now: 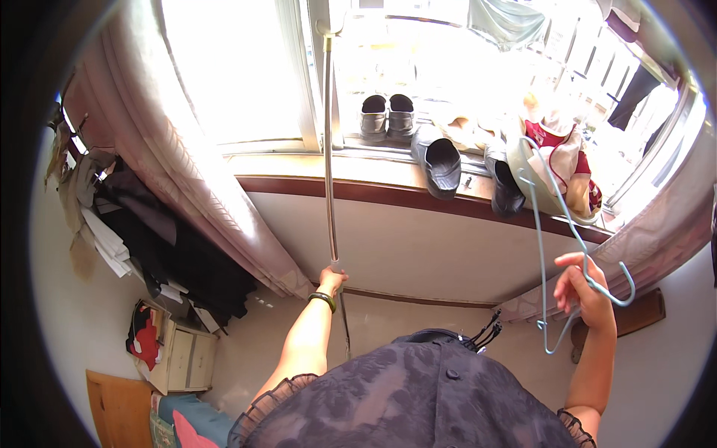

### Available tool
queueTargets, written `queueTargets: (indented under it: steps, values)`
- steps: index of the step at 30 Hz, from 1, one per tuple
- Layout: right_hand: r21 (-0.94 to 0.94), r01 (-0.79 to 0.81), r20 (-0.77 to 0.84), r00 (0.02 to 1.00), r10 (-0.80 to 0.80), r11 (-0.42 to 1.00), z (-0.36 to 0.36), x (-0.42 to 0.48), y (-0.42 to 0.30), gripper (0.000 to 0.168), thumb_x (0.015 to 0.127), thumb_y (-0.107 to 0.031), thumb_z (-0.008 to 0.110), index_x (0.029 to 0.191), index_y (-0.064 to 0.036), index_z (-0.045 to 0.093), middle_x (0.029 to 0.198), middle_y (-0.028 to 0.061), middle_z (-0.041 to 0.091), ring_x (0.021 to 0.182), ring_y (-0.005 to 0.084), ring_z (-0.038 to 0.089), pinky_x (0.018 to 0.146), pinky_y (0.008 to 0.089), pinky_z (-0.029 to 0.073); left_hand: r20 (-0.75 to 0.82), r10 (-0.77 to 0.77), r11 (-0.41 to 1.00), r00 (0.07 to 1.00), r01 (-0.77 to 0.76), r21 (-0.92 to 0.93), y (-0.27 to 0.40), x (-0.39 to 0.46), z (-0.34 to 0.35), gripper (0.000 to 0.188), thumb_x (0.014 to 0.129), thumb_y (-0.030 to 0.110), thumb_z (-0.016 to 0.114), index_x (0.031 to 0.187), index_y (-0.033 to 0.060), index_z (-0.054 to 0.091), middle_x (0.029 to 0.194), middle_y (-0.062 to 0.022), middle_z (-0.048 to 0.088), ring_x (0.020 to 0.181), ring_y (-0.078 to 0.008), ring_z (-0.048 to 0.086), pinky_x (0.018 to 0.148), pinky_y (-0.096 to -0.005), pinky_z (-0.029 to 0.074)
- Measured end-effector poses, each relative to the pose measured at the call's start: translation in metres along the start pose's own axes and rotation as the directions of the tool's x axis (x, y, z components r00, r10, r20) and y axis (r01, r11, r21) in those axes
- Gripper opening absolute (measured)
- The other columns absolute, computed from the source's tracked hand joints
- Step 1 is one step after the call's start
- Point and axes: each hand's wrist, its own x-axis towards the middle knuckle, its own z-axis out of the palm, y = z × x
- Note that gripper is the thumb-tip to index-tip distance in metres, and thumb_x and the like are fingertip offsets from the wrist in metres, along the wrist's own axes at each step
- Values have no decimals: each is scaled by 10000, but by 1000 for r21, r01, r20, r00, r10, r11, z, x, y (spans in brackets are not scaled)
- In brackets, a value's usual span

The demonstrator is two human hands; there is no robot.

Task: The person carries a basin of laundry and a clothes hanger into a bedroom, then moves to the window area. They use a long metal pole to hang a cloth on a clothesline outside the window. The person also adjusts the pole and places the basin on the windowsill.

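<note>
My left hand, with a dark bangle at the wrist, is closed around the lower part of a long metal pole. The pole rises in front of the window to a pale hooked end. My right hand holds a light blue clothes hanger near its neck, the hook pointing right and the long frame reaching up towards the sill. Nothing hangs on the hanger. Some of my right fingers are spread.
Ahead, the window sill bears dark shoes and a pale tub of red and white items. Curtains hang at both sides. Dark clothes and a small cabinet are at left.
</note>
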Motion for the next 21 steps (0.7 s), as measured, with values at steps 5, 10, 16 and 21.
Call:
queueTargets:
  steps: [5,10,16,21]
  values:
    - [-25,-10,-252,968,3,1000,-17,-46,6,266,980,-258,468,1113,-33,515,647,64,577,500,107,542,442,203,405,-69,-73,991,995,65,-114,-31,29,8,280,697,-74,700,960,-21,621,900,-108,662,832,-201,642,737,-343,510]
    - [-16,23,-387,922,-28,1000,-24,-74,9,252,982,-264,484,1104,-46,512,635,37,553,474,95,520,415,189,401,-97,-83,996,992,79,-45,-42,48,12,459,691,167,791,1046,-66,617,1044,-208,659,1005,-302,633,871,-396,486]
    - [-32,12,-431,902,-25,999,-33,-85,9,259,980,-264,486,1109,-42,515,639,40,554,494,107,529,438,205,415,-123,-36,999,992,41,35,-38,53,22,441,738,223,743,1085,-25,631,998,-189,675,952,-315,647,841,-399,490]
    - [-40,3,-446,895,-21,999,-44,-82,11,252,976,-251,488,1106,-36,517,635,41,545,502,112,525,460,212,429,-152,120,989,981,-104,109,-26,78,34,316,792,229,663,1019,10,658,938,-188,680,899,-316,654,801,-424,491]
